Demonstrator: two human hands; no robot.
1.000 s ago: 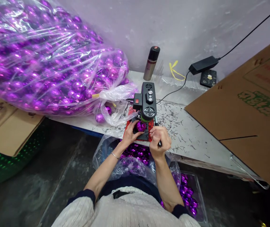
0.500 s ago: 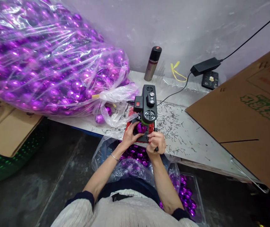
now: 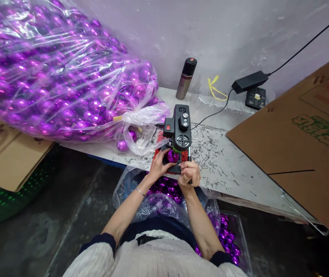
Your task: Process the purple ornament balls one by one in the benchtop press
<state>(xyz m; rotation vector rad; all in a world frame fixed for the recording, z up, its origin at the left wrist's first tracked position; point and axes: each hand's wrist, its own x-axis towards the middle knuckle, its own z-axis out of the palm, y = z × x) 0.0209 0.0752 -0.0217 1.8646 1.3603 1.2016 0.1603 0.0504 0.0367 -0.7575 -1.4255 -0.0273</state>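
Note:
A small black bench drill (image 3: 180, 128) with a red switch stands on a red mat at the near edge of the white table (image 3: 233, 169). Under its head sits a shiny purple ball (image 3: 172, 156). My left hand (image 3: 159, 164) curls round the ball's left side and holds it in place. My right hand (image 3: 190, 174) is closed round the drill's black lever handle, just right of the ball.
A huge clear bag of purple balls (image 3: 52, 73) fills the left of the table. A clear bag of balls (image 3: 164, 192) lies in my lap and a tray of balls (image 3: 229, 236) on the floor. A spray can (image 3: 185, 78), power adapter (image 3: 249, 81) and cardboard sheet (image 3: 305, 138) stand behind and right.
My right hand pulled the lever handle down and toward me, then eased slightly up. My left hand has stayed on the ball.

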